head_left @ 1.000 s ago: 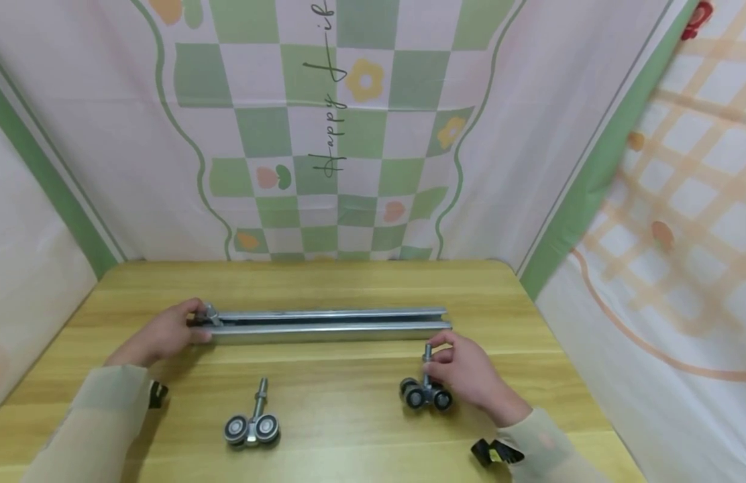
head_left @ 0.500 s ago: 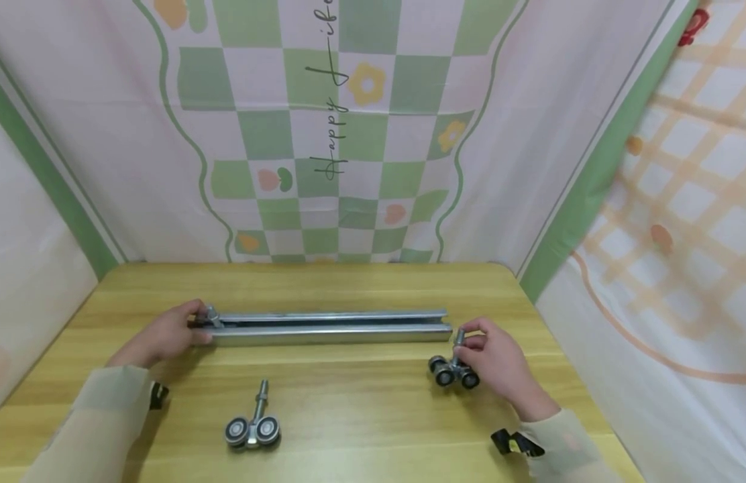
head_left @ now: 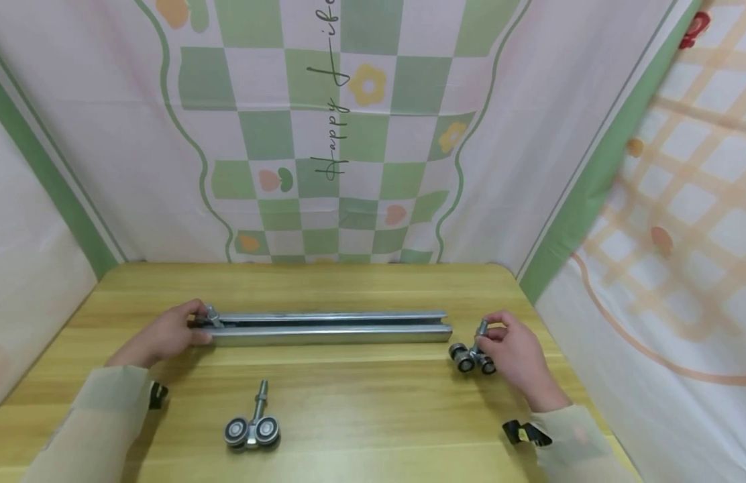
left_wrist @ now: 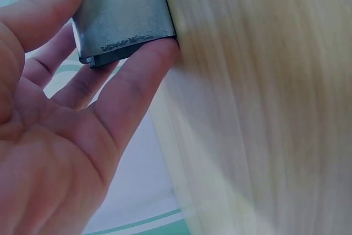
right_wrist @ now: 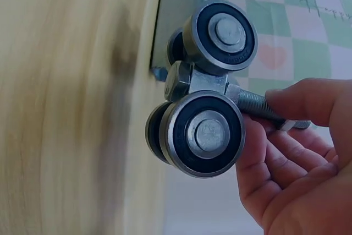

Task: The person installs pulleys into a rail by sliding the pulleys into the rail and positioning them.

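A steel C-channel track (head_left: 331,334) lies across the table, its slot facing up. At its left end my left hand (head_left: 170,330) grips the track between thumb and fingers, as the left wrist view of the track end (left_wrist: 126,15) also shows. A bolt (head_left: 212,315) stands up from the slot beside those fingers. Just off the track's right end, my right hand (head_left: 518,352) pinches the threaded stem of a roller trolley (head_left: 471,359). In the right wrist view this trolley's wheels (right_wrist: 209,135) hang close to the track end.
A second roller trolley (head_left: 252,431) rests on the wooden table (head_left: 361,402) at the front left, its stem pointing up. Behind the table hangs a checkered curtain (head_left: 315,168), with more cloth at both sides.
My right hand has carried the trolley rightward and slightly back, from in front of the track to beyond its right end. The left hand has stayed on the track.
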Tool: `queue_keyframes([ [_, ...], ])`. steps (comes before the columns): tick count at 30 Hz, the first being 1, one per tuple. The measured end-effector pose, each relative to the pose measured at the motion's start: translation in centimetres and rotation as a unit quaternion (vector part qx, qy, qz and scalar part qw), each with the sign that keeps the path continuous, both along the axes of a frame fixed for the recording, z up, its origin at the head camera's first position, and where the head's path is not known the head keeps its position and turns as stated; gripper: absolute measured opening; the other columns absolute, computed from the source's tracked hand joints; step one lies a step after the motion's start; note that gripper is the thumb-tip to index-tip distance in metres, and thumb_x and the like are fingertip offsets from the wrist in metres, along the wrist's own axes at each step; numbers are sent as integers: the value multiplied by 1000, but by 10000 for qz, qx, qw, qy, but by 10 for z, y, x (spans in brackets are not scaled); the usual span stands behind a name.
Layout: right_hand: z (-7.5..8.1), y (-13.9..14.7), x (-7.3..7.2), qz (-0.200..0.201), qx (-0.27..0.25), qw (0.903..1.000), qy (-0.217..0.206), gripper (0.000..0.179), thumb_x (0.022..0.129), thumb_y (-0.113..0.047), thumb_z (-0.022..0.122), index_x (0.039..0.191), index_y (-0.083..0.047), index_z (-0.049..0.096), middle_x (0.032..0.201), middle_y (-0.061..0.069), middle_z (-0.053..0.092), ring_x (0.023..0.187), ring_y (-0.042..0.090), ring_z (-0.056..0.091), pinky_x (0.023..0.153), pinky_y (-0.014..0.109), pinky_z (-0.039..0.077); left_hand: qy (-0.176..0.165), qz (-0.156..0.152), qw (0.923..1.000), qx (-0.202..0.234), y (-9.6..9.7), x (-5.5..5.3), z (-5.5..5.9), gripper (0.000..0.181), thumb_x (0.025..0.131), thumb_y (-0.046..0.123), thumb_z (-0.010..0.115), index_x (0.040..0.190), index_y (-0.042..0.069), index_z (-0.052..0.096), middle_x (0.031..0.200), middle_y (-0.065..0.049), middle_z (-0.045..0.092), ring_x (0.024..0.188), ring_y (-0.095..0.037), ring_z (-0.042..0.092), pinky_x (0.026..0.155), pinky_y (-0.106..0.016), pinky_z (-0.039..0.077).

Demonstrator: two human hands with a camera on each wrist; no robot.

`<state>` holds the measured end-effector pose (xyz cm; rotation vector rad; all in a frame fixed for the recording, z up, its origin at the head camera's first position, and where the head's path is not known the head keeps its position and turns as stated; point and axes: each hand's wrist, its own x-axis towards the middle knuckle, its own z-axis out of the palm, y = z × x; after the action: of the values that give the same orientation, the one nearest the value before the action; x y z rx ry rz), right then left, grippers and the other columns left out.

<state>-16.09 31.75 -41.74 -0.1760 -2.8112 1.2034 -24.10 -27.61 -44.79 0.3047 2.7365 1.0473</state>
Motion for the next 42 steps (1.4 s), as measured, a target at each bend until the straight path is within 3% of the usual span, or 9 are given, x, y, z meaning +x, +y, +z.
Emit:
queue_keyframes([
  [14,-13,13,-17,-287,-36,9996,14,37,94,-12,65,127,-1,50,108,17,69,89,27,68,64,35,56,34,-49,9999,-99,0,-1,-2,31,86,19,76,108,8,57,117,-16,61,108,-41,55,84,-57,47],
  [19,-16,15,-24,-325,244,9991,133,34,95,-13,64,125,-3,51,109,19,68,88,28,68,63,35,55,37,-53,9999,-98,0,-1,-2,30,87,19,75,108,8,57,118,-16,60,109,-41,54,85,-57,47],
  [26,-20,18,-36,-169,488,9982,313,29,97,-11,59,122,-3,48,108,21,66,84,29,66,60,36,54,34,-39,9999,-98,1,0,1,30,87,18,75,109,7,57,118,-18,60,109,-42,54,85,-59,47],
  [31,-20,16,-45,-94,625,9967,504,24,96,-10,59,117,-3,48,108,23,66,89,34,66,64,38,57,-41,-8,10000,-71,1,2,2,31,88,18,74,111,7,57,121,-19,59,112,-44,53,88,-63,45],
  [42,-24,7,-54,5,737,9955,589,24,94,-9,61,114,-4,49,109,23,66,95,37,65,70,42,57,40,-65,10000,-22,1,1,2,30,87,16,74,110,6,57,116,-17,61,108,-40,55,87,-60,46],
])
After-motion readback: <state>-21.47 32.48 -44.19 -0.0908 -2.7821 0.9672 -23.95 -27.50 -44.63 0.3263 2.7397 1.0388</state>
